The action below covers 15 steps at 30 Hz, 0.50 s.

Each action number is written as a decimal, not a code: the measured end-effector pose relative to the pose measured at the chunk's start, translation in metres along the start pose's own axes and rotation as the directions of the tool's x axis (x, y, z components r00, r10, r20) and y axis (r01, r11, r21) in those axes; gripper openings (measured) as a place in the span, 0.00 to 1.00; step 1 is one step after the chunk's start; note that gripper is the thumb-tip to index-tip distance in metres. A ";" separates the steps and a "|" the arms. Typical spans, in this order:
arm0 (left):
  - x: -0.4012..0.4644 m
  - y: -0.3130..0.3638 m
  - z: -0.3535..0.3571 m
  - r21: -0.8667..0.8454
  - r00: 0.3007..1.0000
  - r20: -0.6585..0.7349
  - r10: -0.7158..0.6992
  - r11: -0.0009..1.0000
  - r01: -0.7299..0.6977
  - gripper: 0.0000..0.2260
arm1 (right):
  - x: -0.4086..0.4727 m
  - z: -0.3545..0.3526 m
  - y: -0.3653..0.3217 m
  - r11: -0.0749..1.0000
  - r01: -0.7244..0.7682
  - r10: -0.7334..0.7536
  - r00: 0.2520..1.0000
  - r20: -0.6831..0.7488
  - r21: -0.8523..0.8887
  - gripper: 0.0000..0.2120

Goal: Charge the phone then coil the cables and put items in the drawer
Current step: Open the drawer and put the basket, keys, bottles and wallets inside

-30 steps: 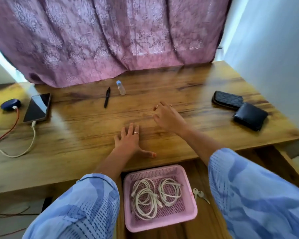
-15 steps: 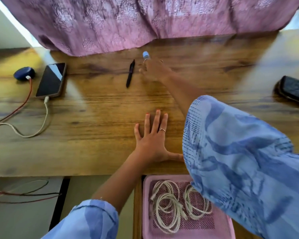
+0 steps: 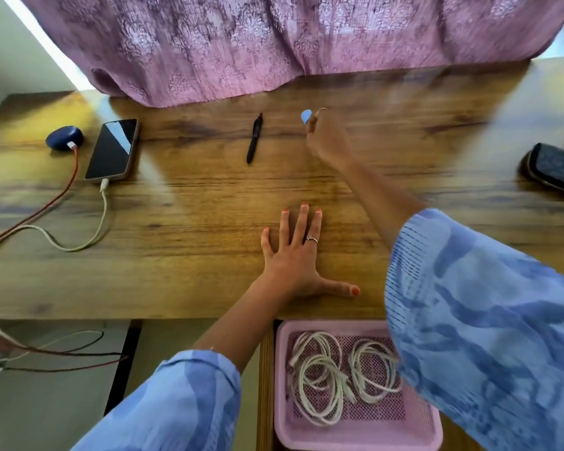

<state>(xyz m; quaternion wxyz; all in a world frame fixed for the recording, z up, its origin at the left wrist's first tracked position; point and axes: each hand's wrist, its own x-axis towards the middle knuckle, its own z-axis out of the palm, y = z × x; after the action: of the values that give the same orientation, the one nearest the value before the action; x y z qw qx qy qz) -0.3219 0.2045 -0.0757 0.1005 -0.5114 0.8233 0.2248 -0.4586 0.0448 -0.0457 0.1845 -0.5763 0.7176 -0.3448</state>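
Observation:
My right hand (image 3: 326, 138) is stretched far across the wooden table (image 3: 189, 242), its fingers closed around a small bottle with a blue cap (image 3: 305, 117); only the cap shows. My left hand (image 3: 295, 255) lies flat and open on the table near its front edge. A black pen (image 3: 254, 138) lies left of the bottle. The phone (image 3: 113, 149) rests at the left with a white cable (image 3: 79, 236) plugged into it. Below the table edge, a pink basket (image 3: 358, 437) in the open drawer holds two coiled white cables (image 3: 339, 372).
A dark blue earbud case (image 3: 62, 137) with a red cable (image 3: 30, 219) sits left of the phone. A dark patterned wallet (image 3: 555, 167) lies at the right edge. A purple curtain (image 3: 274, 43) hangs over the table's back. Cables trail to the floor at the left.
My right hand reached from the table's middle to the small bottle at the back and closed on it. My left hand stayed flat on the table. The view tilted down and leaned forward.

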 end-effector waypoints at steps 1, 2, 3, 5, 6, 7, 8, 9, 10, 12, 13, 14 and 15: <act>0.000 0.001 0.000 0.002 1.000 0.009 -0.006 1.000 0.006 0.62 | -0.010 -0.010 0.005 0.998 -0.027 0.026 1.000 0.006 0.052 0.10; 0.000 0.001 -0.001 0.004 1.000 0.014 -0.013 1.000 0.013 0.62 | -0.021 -0.021 0.010 0.992 -0.067 0.065 0.998 0.028 0.107 0.12; 0.000 0.001 -0.002 0.000 1.000 0.015 -0.019 1.000 0.019 0.62 | -0.034 -0.033 0.016 0.981 -0.098 0.090 0.995 0.052 0.169 0.15; -0.004 0.004 -0.003 -0.019 1.000 0.008 -0.028 0.999 0.028 0.62 | -0.065 -0.060 0.027 0.946 -0.144 0.133 0.990 0.055 0.290 0.20; -0.006 0.004 -0.004 -0.032 0.999 0.002 -0.039 0.999 0.039 0.61 | -0.080 -0.073 0.031 0.928 -0.156 0.158 0.987 0.023 0.338 0.21; -0.009 0.007 -0.004 -0.038 0.999 -0.006 -0.046 0.998 0.046 0.60 | -0.097 -0.088 0.037 0.908 -0.157 0.180 0.983 -0.025 0.388 0.20; -0.012 0.010 -0.004 -0.037 0.999 -0.013 -0.050 0.998 0.049 0.58 | -0.116 -0.104 0.043 0.881 -0.160 0.203 0.978 -0.051 0.445 0.17; -0.017 0.014 -0.004 -0.029 0.999 -0.021 -0.050 0.998 0.050 0.56 | -0.136 -0.119 0.051 0.846 -0.165 0.222 0.974 -0.052 0.508 0.13; -0.021 0.017 -0.003 -0.017 0.998 -0.030 -0.048 0.999 0.047 0.54 | -0.155 -0.133 0.058 0.818 -0.175 0.239 0.970 -0.047 0.548 0.10; -0.030 0.025 -0.001 0.001 0.998 -0.045 -0.045 0.999 0.045 0.48 | -0.195 -0.157 0.075 0.810 -0.183 0.272 0.959 -0.080 0.557 0.07; -0.034 0.028 0.001 0.006 0.998 -0.053 -0.044 0.999 0.044 0.46 | -0.215 -0.166 0.082 0.814 -0.184 0.288 0.952 -0.107 0.550 0.07; -0.037 0.030 0.003 0.012 0.998 -0.056 -0.038 0.999 0.039 0.42 | -0.234 -0.174 0.088 0.819 -0.189 0.308 0.942 -0.137 0.541 0.06; -0.041 0.032 0.007 0.020 0.998 -0.062 -0.023 1.000 0.024 0.39 | -0.254 -0.181 0.095 0.829 -0.197 0.326 0.931 -0.165 0.523 0.06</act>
<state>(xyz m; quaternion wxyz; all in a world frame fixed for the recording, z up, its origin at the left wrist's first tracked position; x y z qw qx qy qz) -0.3320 0.2531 -0.0570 0.0830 -0.5266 0.8223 0.1990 -0.5768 0.3473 -0.0212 0.2816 -0.3570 0.6940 -0.5583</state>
